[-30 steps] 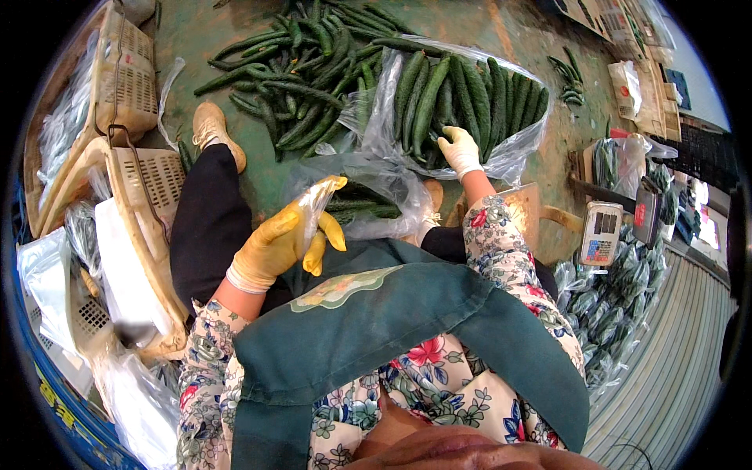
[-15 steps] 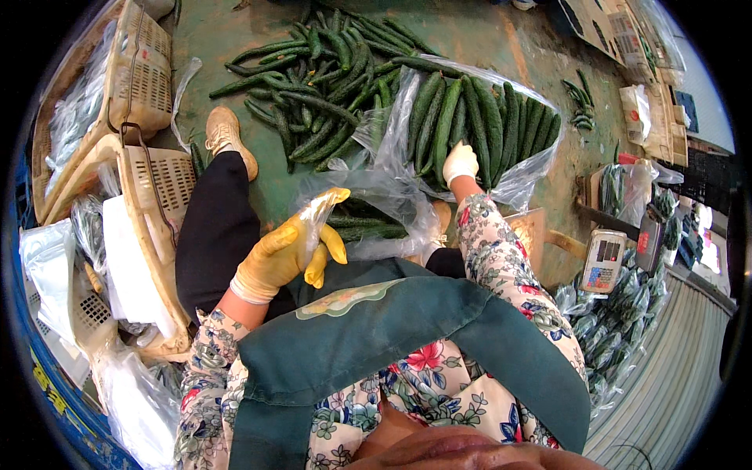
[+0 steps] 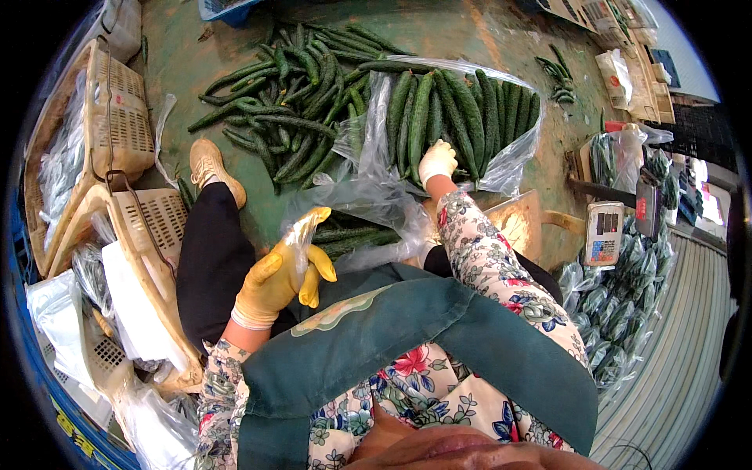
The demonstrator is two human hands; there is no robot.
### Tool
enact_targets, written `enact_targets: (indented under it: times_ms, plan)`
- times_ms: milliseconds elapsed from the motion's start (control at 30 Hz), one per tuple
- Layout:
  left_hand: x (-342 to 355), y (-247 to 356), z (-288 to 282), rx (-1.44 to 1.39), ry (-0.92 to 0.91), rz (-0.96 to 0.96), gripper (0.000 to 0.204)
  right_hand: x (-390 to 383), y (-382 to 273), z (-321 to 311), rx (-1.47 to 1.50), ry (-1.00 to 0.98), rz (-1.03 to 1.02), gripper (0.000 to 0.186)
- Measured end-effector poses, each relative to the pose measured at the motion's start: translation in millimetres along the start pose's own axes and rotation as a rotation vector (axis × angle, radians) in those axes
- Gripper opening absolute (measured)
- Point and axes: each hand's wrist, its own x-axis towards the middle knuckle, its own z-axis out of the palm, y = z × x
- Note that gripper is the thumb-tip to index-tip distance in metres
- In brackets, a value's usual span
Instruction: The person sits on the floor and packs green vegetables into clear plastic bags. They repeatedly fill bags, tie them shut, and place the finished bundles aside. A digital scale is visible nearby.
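Observation:
My left hand (image 3: 270, 286), in a yellow glove, pinches the rim of a clear plastic bag (image 3: 356, 197) between thumb and forefinger; its other fingers curl loosely. Dark green cucumbers (image 3: 356, 239) lie inside that bag, between my legs. In a white glove, my right hand (image 3: 438, 161) is closed at the near end of a cucumber (image 3: 421, 117), its fingertips partly hidden. This one belongs to a row of cucumbers (image 3: 489, 117) side by side on a clear plastic sheet (image 3: 377, 129). Left of the row is a loose heap of cucumbers (image 3: 301, 86).
Beige crates (image 3: 125, 117) with plastic bags stand at my left. On my right are a scale with a keypad (image 3: 604, 235), a wooden board (image 3: 517, 223) and many bagged cucumbers (image 3: 619, 305). A few small cucumbers (image 3: 560, 78) lie apart on the green floor. A blue crate (image 3: 227, 9) shows at the far edge.
The whole view has shifted, so the floor items sit further left. My right hand stays at the row with its fingers more curled. My left hand keeps its hold on the bag.

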Motion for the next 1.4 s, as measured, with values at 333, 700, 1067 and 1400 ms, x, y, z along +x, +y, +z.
enact_targets:
  times_ms: [333, 700, 1067, 1400]
  plan:
    - [2, 0, -3, 0.008, -0.015, -0.042, 0.11, 16, -1, -12, -0.03, -0.134, 0.003, 0.031]
    - [4, -1, 0, -0.007, -0.03, -0.053, 0.11, 5, -5, 7, 0.072, -0.004, -0.023, 0.026]
    - [-1, 4, -3, 0.081, -0.042, 0.028, 0.097, 9, 23, -130, -0.225, -0.422, -0.437, 0.068]
    - [-9, -3, -13, 0.097, -0.092, 0.079, 0.086, -43, 70, -134, -0.151, -0.369, -0.533, 0.064]
